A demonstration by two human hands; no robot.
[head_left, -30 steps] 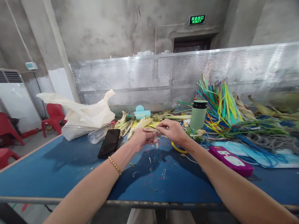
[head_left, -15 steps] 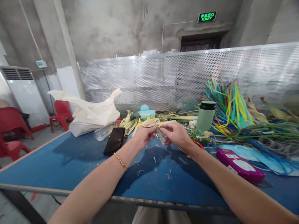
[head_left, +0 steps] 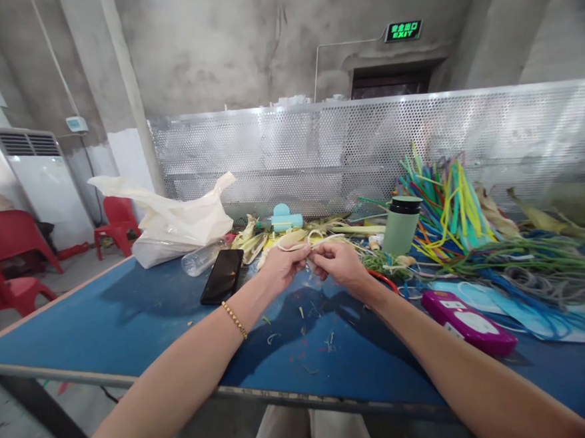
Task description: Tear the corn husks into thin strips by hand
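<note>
Both my hands meet above the middle of the blue table (head_left: 104, 325). My left hand (head_left: 283, 265) and my right hand (head_left: 336, 262) each pinch a pale, thin strip of dried husk (head_left: 304, 243), which loops up between the fingertips. The fingers of both hands are closed on it. A gold bead bracelet (head_left: 234, 320) circles my left wrist. Small husk scraps (head_left: 310, 331) lie scattered on the table under my hands. A black phone (head_left: 223, 285) lies flat just left of my left hand.
Behind the hands lie corn husks (head_left: 254, 238), a clear bottle (head_left: 202, 258), a white plastic bag (head_left: 172, 224) and a teal object (head_left: 285, 218). A green flask (head_left: 400, 225), colourful strips (head_left: 441, 202), green cords (head_left: 520, 253) and a purple case (head_left: 467, 323) fill the right. Red chairs (head_left: 5, 266) stand left.
My hands have come closer together and the husk strip now loops up between them. Half a second ago a strip end hung down from my right fingers. My view shifted slightly.
</note>
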